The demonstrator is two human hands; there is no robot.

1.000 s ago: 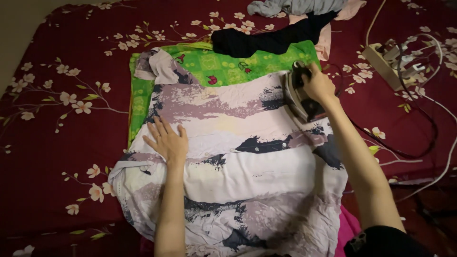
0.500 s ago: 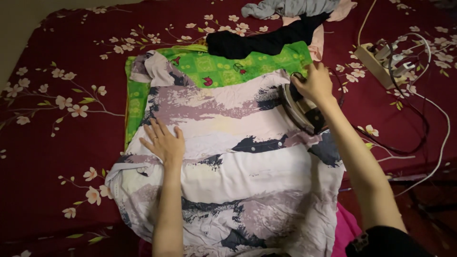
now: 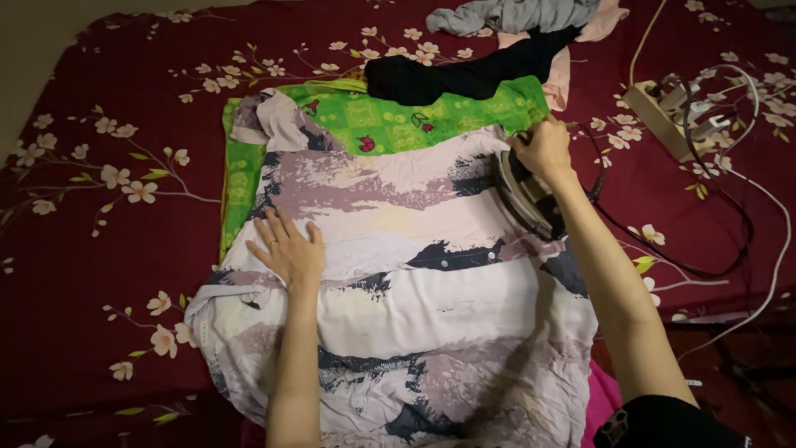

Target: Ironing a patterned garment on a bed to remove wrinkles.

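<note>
A pale shirt (image 3: 414,299) with purple and black brush-stroke patches lies spread on a green patterned cloth (image 3: 390,116) over a maroon floral bedsheet (image 3: 108,249). My left hand (image 3: 288,246) rests flat on the shirt's left side, fingers apart, a ring on one finger. My right hand (image 3: 546,148) grips the handle of an electric iron (image 3: 524,195) that sits at the shirt's upper right edge. The iron's dark cord (image 3: 663,257) runs off to the right.
A black garment (image 3: 464,73), a grey one (image 3: 506,12) and a pink one (image 3: 568,70) lie heaped at the top. A white power strip (image 3: 663,116) with plugs and looping cords sits at the right. Pink fabric (image 3: 605,398) shows at the bottom right.
The iron and my right hand have shifted slightly toward the shirt's top right edge. My left hand has stayed pressed flat in the same place.
</note>
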